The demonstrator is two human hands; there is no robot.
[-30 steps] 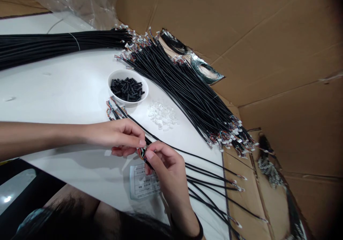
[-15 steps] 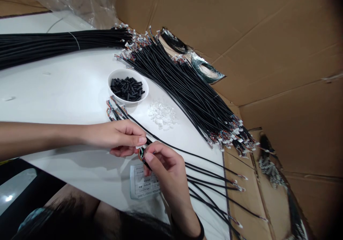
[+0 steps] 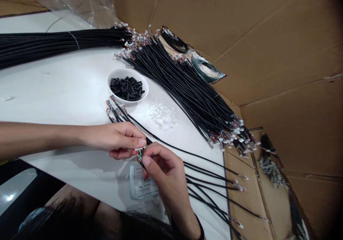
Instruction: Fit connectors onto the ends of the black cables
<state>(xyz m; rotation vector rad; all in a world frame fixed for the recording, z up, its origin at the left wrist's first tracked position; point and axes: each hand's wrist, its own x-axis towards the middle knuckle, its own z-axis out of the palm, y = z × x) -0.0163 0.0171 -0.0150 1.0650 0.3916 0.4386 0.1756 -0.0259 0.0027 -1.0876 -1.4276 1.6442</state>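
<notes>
**Pinched fingertips on one wire end (image 3: 139,156), a broad fan of cables beside it**

Your left hand (image 3: 115,138) reaches in from the side, thumb and forefinger pressed together on a small white connector (image 3: 140,149). Your right hand (image 3: 167,172), a dark band (image 3: 199,225) at its wrist, pinches the wire end just below, its multicoloured strands showing between your fingers. The two hands nearly touch. A black cable (image 3: 171,148) runs from this grip toward the lower right.

Progress can be judged only from the piles. A few cables (image 3: 211,186) lie loose beneath your right hand, and a small group of ends (image 3: 112,111) sits just by the bowl (image 3: 110,90). A broad fan of cables (image 3: 187,93) and a tied bundle (image 3: 53,40) lie heaped beyond. The bowl holds a mound of short black sleeves (image 3: 127,89), with clear pieces (image 3: 162,115) scattered beside it. Which cables are finished, you cannot tell from this view.

The white surface (image 3: 66,100) also carries a printed label (image 3: 140,184). Cardboard walls (image 3: 268,54) rise along its far side, with coiled wire (image 3: 206,66) against them and a clear plastic bag (image 3: 66,0) at the corner.
</notes>
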